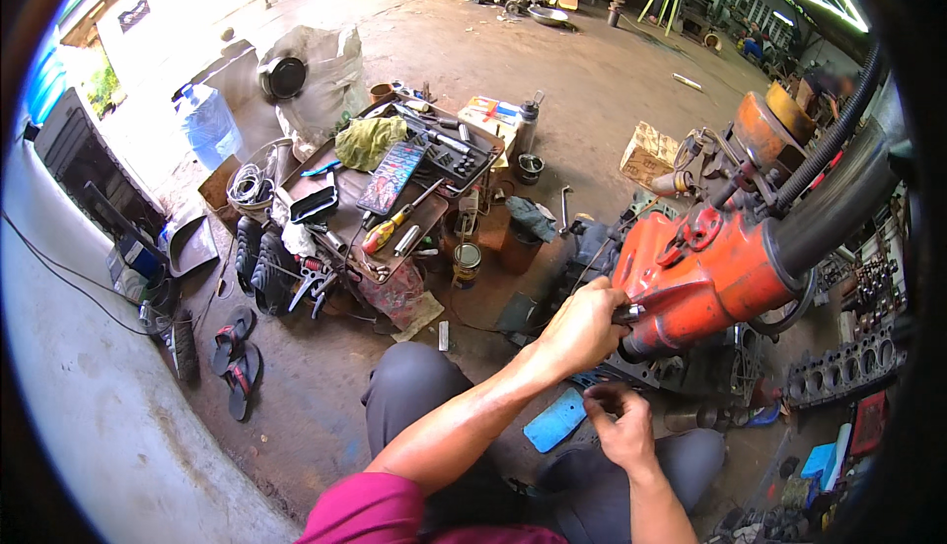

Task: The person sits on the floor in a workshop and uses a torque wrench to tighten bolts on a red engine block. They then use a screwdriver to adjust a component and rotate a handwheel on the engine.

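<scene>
Here, left hand [582, 332] with fingers curled onto a small metal fitting [629, 313] at the orange engine housing [705, 268], right hand [619, 428] just below the housing, fingertips pinched together on something too small to tell, blue pad [554, 420] beside it.

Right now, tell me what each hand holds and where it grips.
Left hand grips a small dark fitting at the lower end of the orange engine part. Right hand pinches something too small to identify.

Daylight floods in from the open doorway [178, 41] at upper left, blowing out to white glare there. Fisheye curvature bends the edges inside a black rim; the centre stays sharp.
</scene>
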Motion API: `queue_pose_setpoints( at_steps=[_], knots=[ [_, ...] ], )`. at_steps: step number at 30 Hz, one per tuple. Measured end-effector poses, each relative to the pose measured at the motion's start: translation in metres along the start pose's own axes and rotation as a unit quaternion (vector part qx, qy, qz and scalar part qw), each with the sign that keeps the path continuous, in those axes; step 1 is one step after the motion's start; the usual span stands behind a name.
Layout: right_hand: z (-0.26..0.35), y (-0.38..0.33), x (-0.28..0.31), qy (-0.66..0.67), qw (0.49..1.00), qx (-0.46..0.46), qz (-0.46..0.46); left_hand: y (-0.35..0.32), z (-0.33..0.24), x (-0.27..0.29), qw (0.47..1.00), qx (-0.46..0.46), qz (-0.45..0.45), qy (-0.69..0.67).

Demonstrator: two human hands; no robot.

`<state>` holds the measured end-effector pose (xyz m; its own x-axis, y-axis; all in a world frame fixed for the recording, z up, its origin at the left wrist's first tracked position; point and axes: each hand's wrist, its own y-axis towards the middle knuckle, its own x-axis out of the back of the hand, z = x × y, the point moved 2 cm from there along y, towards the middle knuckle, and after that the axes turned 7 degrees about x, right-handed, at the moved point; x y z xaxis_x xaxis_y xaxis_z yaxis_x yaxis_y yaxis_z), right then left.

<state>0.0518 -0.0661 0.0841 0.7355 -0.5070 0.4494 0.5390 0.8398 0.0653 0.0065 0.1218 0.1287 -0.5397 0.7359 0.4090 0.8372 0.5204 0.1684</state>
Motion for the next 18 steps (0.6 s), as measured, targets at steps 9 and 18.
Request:
queue_pose_setpoints(
  at_steps=[9, 18],
  knots=[
    [-0.004, 0.038, 0.017, 0.349, 0.936, 0.030, -0.033, -0.007, 0.000, -0.006, 0.965, 0.059, 0.164, -0.195],
    [-0.004, 0.033, 0.009, 0.342, 0.939, 0.028, 0.034, -0.030, 0.011, 0.002, 0.967, 0.048, 0.170, -0.184]
  ],
)
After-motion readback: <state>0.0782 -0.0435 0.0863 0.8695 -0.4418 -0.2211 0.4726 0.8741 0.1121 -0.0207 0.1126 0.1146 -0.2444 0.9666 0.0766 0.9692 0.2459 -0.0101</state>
